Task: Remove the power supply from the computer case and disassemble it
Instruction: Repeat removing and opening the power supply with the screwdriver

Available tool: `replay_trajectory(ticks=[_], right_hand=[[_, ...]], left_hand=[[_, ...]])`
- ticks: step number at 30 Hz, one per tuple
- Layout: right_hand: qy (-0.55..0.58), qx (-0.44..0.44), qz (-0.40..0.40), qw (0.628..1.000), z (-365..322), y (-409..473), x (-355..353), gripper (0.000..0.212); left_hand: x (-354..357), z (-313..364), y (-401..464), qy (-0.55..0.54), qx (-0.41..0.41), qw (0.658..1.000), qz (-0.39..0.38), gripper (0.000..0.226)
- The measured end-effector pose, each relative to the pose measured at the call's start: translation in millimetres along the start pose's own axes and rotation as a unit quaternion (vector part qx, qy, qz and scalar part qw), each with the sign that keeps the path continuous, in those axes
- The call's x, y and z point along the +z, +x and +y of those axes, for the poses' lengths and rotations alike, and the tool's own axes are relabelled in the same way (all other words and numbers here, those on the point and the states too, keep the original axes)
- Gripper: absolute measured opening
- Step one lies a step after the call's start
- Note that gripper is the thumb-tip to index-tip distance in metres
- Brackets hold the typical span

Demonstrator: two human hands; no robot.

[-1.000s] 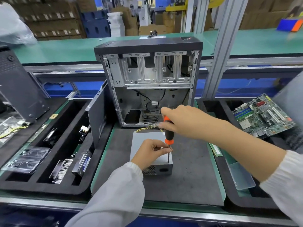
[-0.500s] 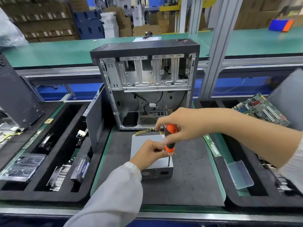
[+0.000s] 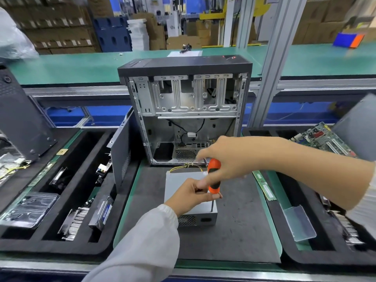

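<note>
The grey power supply [image 3: 179,180] lies flat on the dark mat, just in front of the open computer case [image 3: 185,110], with its yellow wires [image 3: 186,166] trailing toward the case. My right hand [image 3: 225,159] grips the orange-and-black screwdriver [image 3: 214,176], held upright with its tip on the supply's top near the front right corner. My left hand [image 3: 191,196] rests on the supply and pinches the screwdriver's shaft just under the handle. The screw itself is hidden.
A black foam tray [image 3: 67,200] at left holds a heatsink, a drive and other parts; a side panel [image 3: 122,155] leans beside the case. At right lie RAM sticks [image 3: 264,186], a clear plastic piece [image 3: 299,222] and a motherboard [image 3: 323,139].
My right hand has slid lower and tilted on the screwdriver handle while the tip stays on the same corner. The left hand keeps its pinch. The view has shifted slightly.
</note>
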State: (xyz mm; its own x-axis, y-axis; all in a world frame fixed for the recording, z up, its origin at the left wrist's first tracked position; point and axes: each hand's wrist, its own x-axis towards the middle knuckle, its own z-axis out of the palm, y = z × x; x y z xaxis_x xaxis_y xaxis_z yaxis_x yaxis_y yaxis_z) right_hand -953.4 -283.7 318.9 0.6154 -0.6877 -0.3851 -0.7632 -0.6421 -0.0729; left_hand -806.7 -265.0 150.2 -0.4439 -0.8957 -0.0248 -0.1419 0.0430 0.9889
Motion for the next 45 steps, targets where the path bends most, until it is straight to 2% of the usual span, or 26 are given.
replay_trajectory(ticks=[1,3,4,6,8,10,12,13,15,18,20,23,25,27,28,30,31,33,36,39,42,45], right_hand=[[-0.022,0.040,0.027,0.999,-3.3,1.7,1.1,0.064],[-0.101,0.057,0.048,0.992,-6.6,5.7,3.1,0.059],[-0.127,0.039,0.031,0.991,-6.6,6.6,2.9,0.051],[-0.106,0.004,-0.032,0.994,-3.8,2.9,-2.9,0.017],[-0.059,-0.028,-0.070,0.995,0.9,-1.2,-8.7,0.037],[-0.065,-0.008,-0.034,0.997,-0.9,-2.5,-8.4,0.055],[-0.121,0.058,0.022,0.991,-6.3,2.1,-3.4,0.066],[-0.138,0.089,0.045,0.985,-9.7,4.1,-1.7,0.066],[-0.151,0.097,0.055,0.982,-14.0,7.5,2.1,0.059],[-0.117,0.032,-0.020,0.992,-6.4,4.0,-2.7,0.019],[-0.049,-0.011,-0.068,0.996,-0.9,-2.4,-9.1,0.040],[-0.047,0.026,-0.037,0.998,-6.9,-2.8,-10.4,0.067],[-0.104,0.087,0.004,0.991,-14.1,3.3,-4.0,0.066],[-0.137,0.095,0.034,0.985,-21.4,7.4,0.1,0.061],[-0.147,0.083,0.029,0.985,-21.9,8.0,-0.7,0.054],[-0.139,0.054,-0.022,0.989,-18.3,6.1,-7.2,0.025],[-0.120,0.043,-0.055,0.990,-15.8,3.4,-11.4,0.024],[-0.075,0.031,-0.090,0.993,-11.4,-1.7,-17.5,0.042],[-0.074,0.086,-0.043,0.993,-16.6,0.1,-13.2,0.058],[-0.134,0.122,0.007,0.983,-20.7,8.8,0.7,0.050],[-0.159,0.066,-0.024,0.985,-17.0,6.5,0.5,0.019],[-0.073,0.029,-0.078,0.994,-11.5,-2.5,-4.8,0.051]], left_hand=[[-0.2,0.4,-0.3,-0.001,-0.006,1.000,-0.001,0.023],[-0.6,0.3,0.0,0.000,-0.018,1.000,-0.011,0.014],[-0.8,-0.1,0.6,0.006,-0.022,1.000,-0.010,0.011],[-1.5,-0.8,2.4,0.009,-0.026,1.000,0.002,0.006],[-1.7,-1.6,4.4,-0.012,-0.018,1.000,0.003,0.009],[-0.8,0.4,5.4,-0.032,-0.014,0.999,-0.005,0.008],[-0.6,0.5,6.4,-0.037,-0.014,0.999,-0.013,0.008],[-1.1,-0.2,6.9,-0.034,-0.016,0.999,-0.014,0.010],[-2.3,-1.9,7.6,-0.025,-0.021,0.999,-0.028,0.010],[-3.4,-2.5,9.6,-0.033,-0.031,0.998,-0.032,0.008],[-2.9,-2.1,10.0,-0.039,-0.035,0.998,-0.038,0.010],[-2.4,-0.2,9.9,-0.038,-0.032,0.998,-0.048,0.018],[-4.1,2.0,9.9,-0.032,-0.032,0.997,-0.058,0.009],[-6.0,3.0,10.7,-0.026,-0.041,0.996,-0.069,0.007],[-6.9,3.5,11.4,-0.027,-0.045,0.996,-0.072,0.010],[-8.3,4.8,12.5,-0.023,-0.043,0.996,-0.077,0.012],[-8.4,5.1,13.2,-0.016,-0.041,0.996,-0.080,0.012],[-8.1,6.4,15.1,0.001,-0.044,0.995,-0.085,0.015],[-9.1,6.7,16.6,0.018,-0.051,0.995,-0.087,0.018],[-9.1,7.8,16.2,0.025,-0.050,0.993,-0.101,0.003],[-9.3,6.6,16.8,0.010,-0.046,0.994,-0.101,0.007],[-8.7,6.6,17.5,0.003,-0.037,0.994,-0.104,0.012]])
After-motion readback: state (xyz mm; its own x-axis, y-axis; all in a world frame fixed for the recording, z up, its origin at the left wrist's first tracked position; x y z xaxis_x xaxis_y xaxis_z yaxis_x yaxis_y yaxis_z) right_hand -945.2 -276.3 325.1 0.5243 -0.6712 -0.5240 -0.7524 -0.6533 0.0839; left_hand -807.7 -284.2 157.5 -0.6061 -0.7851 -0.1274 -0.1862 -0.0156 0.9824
